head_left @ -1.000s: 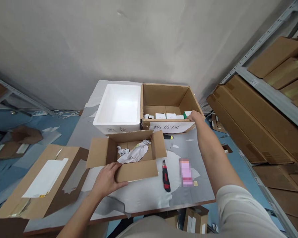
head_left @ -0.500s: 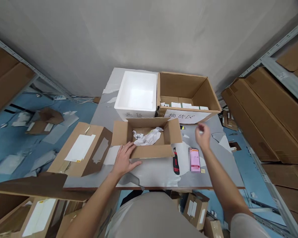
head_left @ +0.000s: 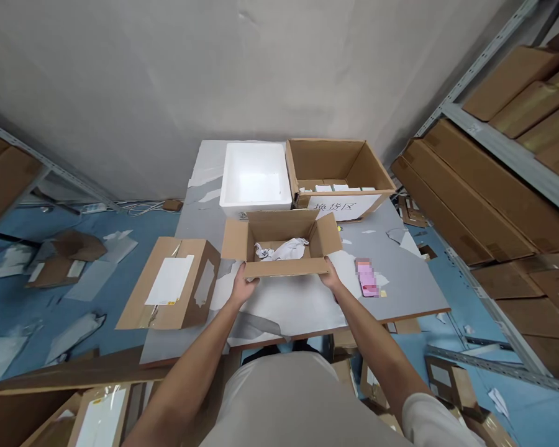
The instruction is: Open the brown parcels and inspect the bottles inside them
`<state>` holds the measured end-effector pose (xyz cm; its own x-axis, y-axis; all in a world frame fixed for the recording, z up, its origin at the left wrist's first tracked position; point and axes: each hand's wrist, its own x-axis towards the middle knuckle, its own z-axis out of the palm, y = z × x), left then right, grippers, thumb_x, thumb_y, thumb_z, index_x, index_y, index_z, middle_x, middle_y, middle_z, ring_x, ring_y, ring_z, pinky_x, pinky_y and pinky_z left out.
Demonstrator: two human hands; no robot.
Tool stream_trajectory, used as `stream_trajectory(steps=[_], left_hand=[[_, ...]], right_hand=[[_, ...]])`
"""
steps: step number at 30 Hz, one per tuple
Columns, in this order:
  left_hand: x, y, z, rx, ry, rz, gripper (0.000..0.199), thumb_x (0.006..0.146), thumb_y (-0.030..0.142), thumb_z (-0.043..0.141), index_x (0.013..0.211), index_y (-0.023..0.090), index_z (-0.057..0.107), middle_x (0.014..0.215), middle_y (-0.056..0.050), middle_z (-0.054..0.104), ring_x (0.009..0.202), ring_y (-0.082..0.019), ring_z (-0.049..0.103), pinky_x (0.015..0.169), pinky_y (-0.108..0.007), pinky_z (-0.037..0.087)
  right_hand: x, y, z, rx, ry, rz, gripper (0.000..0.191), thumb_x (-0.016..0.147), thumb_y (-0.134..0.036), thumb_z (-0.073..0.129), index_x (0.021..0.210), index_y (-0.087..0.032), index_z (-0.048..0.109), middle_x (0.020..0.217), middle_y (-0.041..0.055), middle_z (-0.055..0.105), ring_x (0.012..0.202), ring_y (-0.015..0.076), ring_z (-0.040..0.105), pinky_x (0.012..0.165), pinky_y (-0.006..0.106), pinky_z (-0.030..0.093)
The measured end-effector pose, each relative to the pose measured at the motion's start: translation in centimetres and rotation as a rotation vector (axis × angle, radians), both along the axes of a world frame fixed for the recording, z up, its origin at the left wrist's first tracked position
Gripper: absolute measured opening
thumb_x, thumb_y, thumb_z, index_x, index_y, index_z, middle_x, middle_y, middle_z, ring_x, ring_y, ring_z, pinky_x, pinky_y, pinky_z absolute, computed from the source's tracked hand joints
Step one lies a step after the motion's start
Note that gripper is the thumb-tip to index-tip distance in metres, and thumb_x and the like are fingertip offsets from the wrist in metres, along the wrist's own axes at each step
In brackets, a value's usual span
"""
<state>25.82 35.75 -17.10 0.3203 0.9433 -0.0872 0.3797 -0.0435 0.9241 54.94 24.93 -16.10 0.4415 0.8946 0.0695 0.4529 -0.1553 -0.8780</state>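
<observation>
An open cardboard box [head_left: 286,268] with its flaps spread is held between my two hands near the middle of the table. Crumpled white paper [head_left: 291,249] lies inside it. My left hand [head_left: 243,287] grips the near left corner, its fingers partly hidden under the box. At the near right corner, my right hand [head_left: 330,276] has closed round the cardboard, its fingertips mostly hidden. A phone with a pink screen [head_left: 367,277] lies on the table to the right of my right hand.
Behind stand a white foam box [head_left: 256,177] and a larger cardboard box [head_left: 340,164] holding small white packs. A sealed carton [head_left: 168,285] sits at the table's left. Shelves with cartons [head_left: 475,192] line the right side; more cartons and scraps lie on the floor.
My right hand has come left from above the phone and taken the box's right corner. My left hand has shifted to its left corner. The red and black cutter is no longer visible.
</observation>
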Motion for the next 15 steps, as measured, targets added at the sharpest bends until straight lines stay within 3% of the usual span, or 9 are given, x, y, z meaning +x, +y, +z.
stream_trajectory(steps=[4,9,11,15], left_hand=[[-2.7,-2.5,0.5,0.038,-0.066,0.035,0.058,0.071,0.033,0.062,0.125,0.019,0.048,0.121,-0.013,0.053,0.112,-0.023,0.055,0.089,-0.04,0.049],[-4.7,-4.7,0.1,-0.012,-0.045,0.015,0.06,0.075,0.043,0.06,0.129,0.019,0.05,0.108,-0.01,0.052,0.097,-0.019,0.057,0.075,-0.033,0.054],[-4.7,-5.1,-0.3,-0.043,-0.021,-0.001,0.06,0.077,0.044,0.059,0.13,0.018,0.05,0.108,-0.01,0.052,0.097,-0.019,0.057,0.077,-0.034,0.054],[-5.0,-6.1,-0.7,-0.116,-0.009,-0.046,0.06,0.081,0.046,0.056,0.134,0.019,0.046,0.128,-0.014,0.049,0.112,-0.023,0.054,0.087,-0.036,0.051]], right_hand=[[-1.7,-4.4,-0.4,-0.009,0.09,-0.062,0.038,0.078,-0.04,0.056,0.11,-0.02,0.054,0.107,0.0103,0.064,0.097,0.0219,0.062,0.087,0.042,0.051],[-4.5,-8.6,-0.3,-0.052,0.239,-0.108,0.064,0.077,-0.05,0.06,0.133,-0.022,0.046,0.134,0.0148,0.05,0.118,0.026,0.053,0.096,0.046,0.047],[-5.4,-9.7,-0.8,-0.068,0.282,-0.109,0.072,0.075,-0.053,0.062,0.137,-0.022,0.043,0.14,0.0148,0.046,0.125,0.0273,0.047,0.1,0.047,0.043],[-5.9,-12.2,-2.1,-0.119,0.347,-0.181,0.074,0.076,-0.056,0.06,0.14,-0.025,0.039,0.145,0.0129,0.041,0.131,0.0282,0.041,0.101,0.05,0.04]])
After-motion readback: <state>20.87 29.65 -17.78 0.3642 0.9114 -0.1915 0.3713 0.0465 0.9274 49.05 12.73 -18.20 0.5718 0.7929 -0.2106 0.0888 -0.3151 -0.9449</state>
